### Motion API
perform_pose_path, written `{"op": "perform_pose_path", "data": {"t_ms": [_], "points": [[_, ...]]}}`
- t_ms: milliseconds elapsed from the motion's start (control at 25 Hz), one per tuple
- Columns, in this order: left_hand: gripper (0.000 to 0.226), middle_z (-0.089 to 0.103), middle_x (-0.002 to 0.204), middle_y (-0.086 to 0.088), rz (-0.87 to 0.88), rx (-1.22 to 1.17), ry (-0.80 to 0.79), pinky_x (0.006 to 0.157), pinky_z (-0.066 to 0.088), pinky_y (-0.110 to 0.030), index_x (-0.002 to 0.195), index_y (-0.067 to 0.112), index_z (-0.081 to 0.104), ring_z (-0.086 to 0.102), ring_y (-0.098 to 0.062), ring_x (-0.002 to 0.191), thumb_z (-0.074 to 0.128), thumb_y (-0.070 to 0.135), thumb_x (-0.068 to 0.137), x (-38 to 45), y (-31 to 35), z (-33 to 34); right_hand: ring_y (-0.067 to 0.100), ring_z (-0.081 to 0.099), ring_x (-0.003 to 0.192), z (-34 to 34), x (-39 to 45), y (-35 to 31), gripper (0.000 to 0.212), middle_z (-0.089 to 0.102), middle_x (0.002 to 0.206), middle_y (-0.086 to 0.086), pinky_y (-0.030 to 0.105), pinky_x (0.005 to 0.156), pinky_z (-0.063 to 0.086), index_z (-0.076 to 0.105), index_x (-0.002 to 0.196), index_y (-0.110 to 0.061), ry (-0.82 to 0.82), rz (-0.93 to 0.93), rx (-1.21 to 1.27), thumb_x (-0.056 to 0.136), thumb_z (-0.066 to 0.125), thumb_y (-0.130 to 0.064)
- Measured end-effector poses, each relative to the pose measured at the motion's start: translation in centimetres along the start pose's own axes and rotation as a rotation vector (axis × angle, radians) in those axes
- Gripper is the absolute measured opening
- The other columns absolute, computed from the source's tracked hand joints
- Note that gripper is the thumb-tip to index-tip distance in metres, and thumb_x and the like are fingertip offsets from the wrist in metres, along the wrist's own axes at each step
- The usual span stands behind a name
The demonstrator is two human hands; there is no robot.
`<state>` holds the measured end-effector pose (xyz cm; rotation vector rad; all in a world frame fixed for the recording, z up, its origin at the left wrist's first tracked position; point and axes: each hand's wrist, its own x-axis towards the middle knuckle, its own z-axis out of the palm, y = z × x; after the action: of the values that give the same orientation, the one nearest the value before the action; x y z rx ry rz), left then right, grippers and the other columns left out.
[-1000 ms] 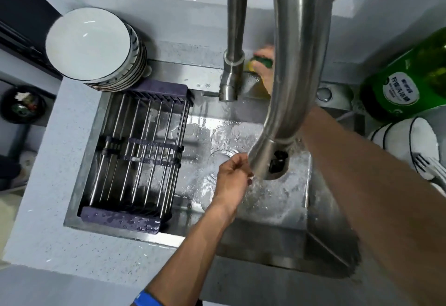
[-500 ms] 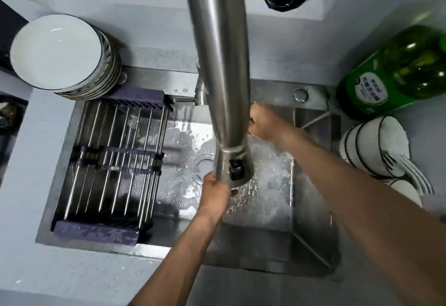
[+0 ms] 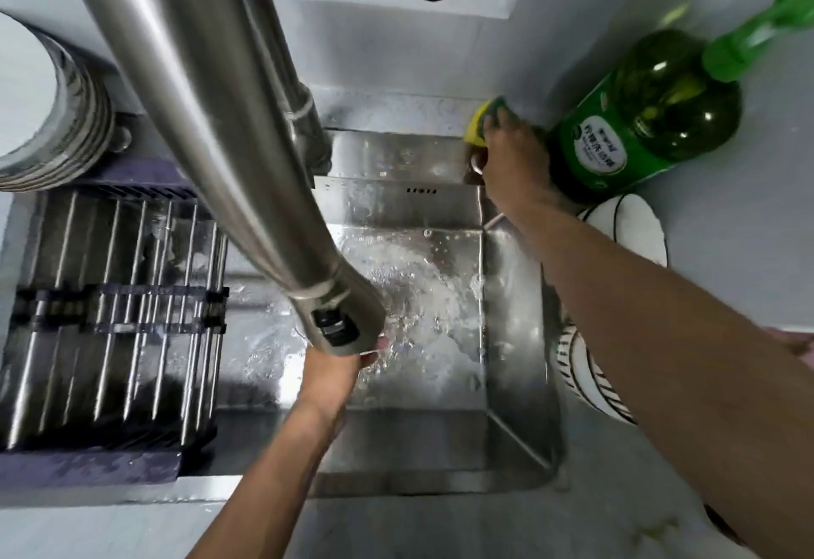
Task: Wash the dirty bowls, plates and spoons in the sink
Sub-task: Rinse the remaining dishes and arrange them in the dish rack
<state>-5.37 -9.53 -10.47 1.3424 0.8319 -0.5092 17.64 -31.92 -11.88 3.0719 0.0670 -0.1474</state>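
Our two bare arms, nothing worn on them.

We see our left hand [image 3: 332, 375] and its forearm bare from the bottom edge up to the knuckles, with no sleeve, band or watch in view on it. Our right hand [image 3: 513, 162] and its forearm are bare too, the arm running in long and broad from the right edge; no sleeve, ring or strap shows along it. The left fingers are mostly hidden, so we cannot tell whether anything is worn on them. The right fingers [image 3: 495, 120] are blurred, and no glove covers them. Both wrists show plainly and carry nothing.
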Motion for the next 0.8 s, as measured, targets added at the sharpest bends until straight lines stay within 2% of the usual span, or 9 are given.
{"op": "perform_pose_path", "data": {"t_ms": [120,280,400,480,520,600,640,720,800], "points": [[0.021,0.075,0.106,-0.009,0.049,0.014,-0.08,0.087,0.056,-0.04,0.111,0.017,0.07,0.072,-0.026,0.095,0.068,0.027,0.093,-0.4,0.6,-0.3,0.044,0.048,0.123,-1.1,-0.4,-1.1,0.052,0.042,0.144,0.02,0.05,0.098,0.047,0.039,0.143,-0.001,0.005,0.12,0.059,0.093,0.052,-0.011],[0.067,0.074,0.097,-0.018,0.04,0.04,-0.084,0.092,0.053,-0.055,0.106,0.008,0.07,0.069,-0.029,0.089,0.069,0.059,0.063,-0.5,1.2,-1.1,0.037,0.059,0.111,-1.8,-3.3,-2.8,0.038,0.054,0.133,0.02,0.045,0.088,0.05,0.05,0.132,-0.001,0.023,0.223,0.047,0.097,0.051,-0.014],[0.057,0.077,0.098,-0.007,0.014,0.003,-0.1,0.096,0.053,-0.052,0.105,0.018,0.071,0.07,-0.031,0.099,0.073,0.065,0.073,-0.8,1.9,-1.4,0.034,0.06,0.107,-1.4,-5.9,-4.6,0.036,0.058,0.129,0.014,0.045,0.093,0.049,0.059,0.125,-0.01,0.051,0.257,0.14,0.089,0.059,-0.007],[0.054,0.077,0.101,-0.005,0.013,-0.052,-0.11,0.097,0.052,-0.048,0.106,0.018,0.069,0.069,-0.032,0.101,0.072,0.062,0.075,-1.2,2.3,-1.2,0.027,0.059,0.112,-1.2,-7.4,-6.1,0.042,0.057,0.131,0.008,0.034,0.1,0.045,0.063,0.126,-0.018,0.041,0.319,0.476,0.085,0.061,-0.006],[0.051,0.077,0.102,-0.005,0.024,-0.069,-0.098,0.095,0.053,-0.047,0.105,0.017,0.069,0.069,-0.032,0.098,0.076,0.058,0.075,-1.3,2.4,-1.1,0.022,0.06,0.11,-1.4,-8.3,-7.0,0.046,0.059,0.127,0.004,0.025,0.095,0.047,0.064,0.127,-0.021,0.027,0.371,0.742,0.084,0.062,-0.005],[0.024,0.075,0.088,0.0,0.104,-0.116,-0.05,0.084,0.051,-0.041,0.091,0.016,0.067,0.065,-0.028,0.086,0.079,0.035,0.082,-1.2,3.3,-0.5,0.015,0.062,0.093,-2.8,-10.7,-9.8,0.043,0.064,0.11,-0.002,0.019,0.068,0.052,0.064,0.121,-0.026,-0.066,0.56,1.35,0.085,0.059,-0.002],[0.011,0.072,0.078,0.004,0.158,-0.136,-0.015,0.079,0.049,-0.04,0.086,0.017,0.066,0.061,-0.023,0.081,0.076,0.021,0.086,-1.1,3.9,-0.3,0.017,0.059,0.082,-3.7,-12.1,-11.4,0.038,0.065,0.096,-0.001,0.022,0.058,0.049,0.066,0.111,-0.026,-0.16,0.67,1.622,0.085,0.054,-0.001],[0.013,0.065,0.07,0.008,0.271,-0.128,0.018,0.072,0.049,-0.038,0.084,0.012,0.062,0.056,-0.016,0.074,0.075,0.011,0.084,-1.3,5.0,0.1,0.02,0.052,0.067,-5.1,-14.7,-13.8,0.029,0.062,0.065,-0.001,0.027,0.057,0.04,0.068,0.078,-0.019,-0.344,0.882,2.018,0.083,0.044,-0.003],[0.018,0.063,0.074,0.006,0.379,-0.056,0.011,0.067,0.05,-0.031,0.087,0.009,0.061,0.055,-0.01,0.071,0.076,0.015,0.08,-1.6,5.6,0.2,0.023,0.056,0.07,-5.0,-16.0,-14.7,0.027,0.063,0.065,0.004,0.032,0.066,0.043,0.066,0.073,-0.009,-0.432,0.954,2.21,0.092,0.047,-0.014]]}}
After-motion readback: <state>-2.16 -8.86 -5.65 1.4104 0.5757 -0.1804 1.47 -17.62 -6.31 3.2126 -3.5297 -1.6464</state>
